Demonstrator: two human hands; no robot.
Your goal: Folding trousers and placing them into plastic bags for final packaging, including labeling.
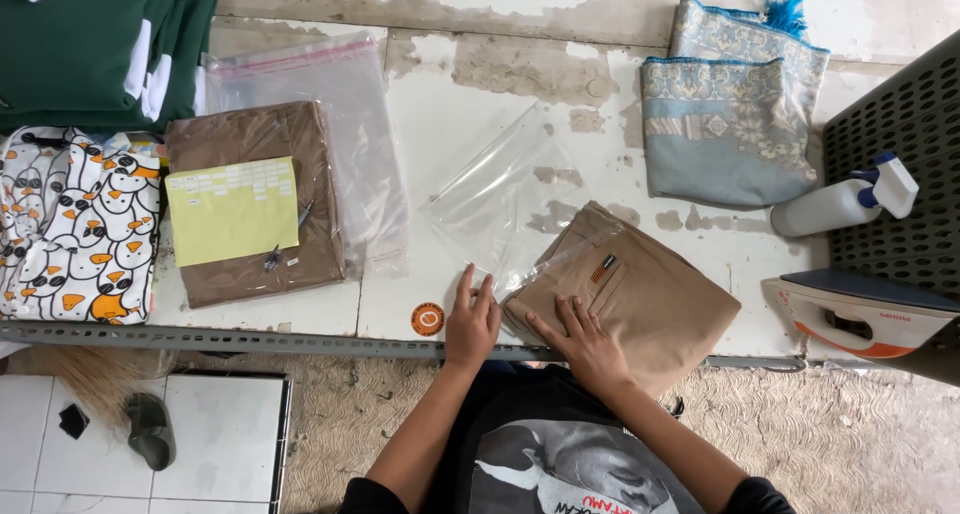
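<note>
Lying at the near edge of the worn, paint-flaked white bench (470, 94), a folded tan garment (640, 309) sits partly inside the mouth of a clear plastic bag (490, 199). The right hand (585, 344) rests flat on the garment, fingers spread; the left hand (470, 319) presses the bag's near edge, fingers together. An orange round sticker (427, 319) lies just beside the left hand. Farther left sit a bagged brown garment (255, 204) with a yellow sheet (232, 211), a penguin-print cloth (75, 229) and green clothing (95, 44). To the right are a folded blue patterned mat (725, 114), a white spray bottle (840, 202) and an iron (865, 319). Bare bench shows behind the bag.
</note>
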